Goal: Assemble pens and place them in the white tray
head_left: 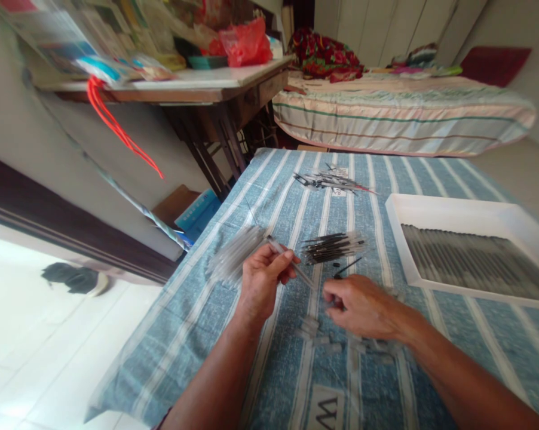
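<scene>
My left hand [263, 278] is closed around a slim, translucent grey pen [303, 276] that slants down toward my other hand. With fingers pinched together, my right hand [361, 306] is near the pen's lower end; whatever lies between its fingertips is too small to make out. A thin black stick [349, 267] shows just behind the right knuckles. Left of my left hand is a bundle of clear tubes [236, 254]. Dark-cored, slender sticks [334, 248] form a pile beyond both hands. Small translucent caps [312, 325] are scattered below my hands.
A white box [410, 206] holding a row of dark pens [471, 260] stands at right. Farther back on the striped cloth [260, 197] lies another heap of thin pieces [332, 179]. A desk [193, 83] stands at left, a bed [399, 113] behind.
</scene>
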A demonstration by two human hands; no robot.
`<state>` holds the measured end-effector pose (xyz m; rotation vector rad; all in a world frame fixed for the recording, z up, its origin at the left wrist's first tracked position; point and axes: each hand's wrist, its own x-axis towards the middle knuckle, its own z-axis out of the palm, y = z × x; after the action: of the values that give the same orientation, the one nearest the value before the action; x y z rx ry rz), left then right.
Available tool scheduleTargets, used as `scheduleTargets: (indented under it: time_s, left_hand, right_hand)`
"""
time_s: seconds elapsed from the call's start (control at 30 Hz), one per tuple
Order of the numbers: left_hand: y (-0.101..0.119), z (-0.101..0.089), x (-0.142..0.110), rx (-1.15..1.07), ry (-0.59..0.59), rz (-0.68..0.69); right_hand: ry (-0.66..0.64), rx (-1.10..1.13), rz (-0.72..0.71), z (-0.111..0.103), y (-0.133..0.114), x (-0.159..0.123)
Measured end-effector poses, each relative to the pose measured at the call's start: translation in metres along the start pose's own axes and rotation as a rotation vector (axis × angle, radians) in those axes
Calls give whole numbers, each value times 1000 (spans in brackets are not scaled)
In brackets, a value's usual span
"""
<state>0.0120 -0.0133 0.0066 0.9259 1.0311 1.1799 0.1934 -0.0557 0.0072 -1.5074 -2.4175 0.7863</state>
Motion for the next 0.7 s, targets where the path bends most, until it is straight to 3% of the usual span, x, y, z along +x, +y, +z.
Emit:
scheduleTargets:
  time_s: [0.33, 0.7]
  left_hand:
    - [0, 1, -1, -49, -24, 0]
    - [-1, 0, 0, -68, 13, 24]
  right_hand:
    - [85, 493, 88, 3, -2, 4]
    - [128, 515, 110, 4, -1, 5]
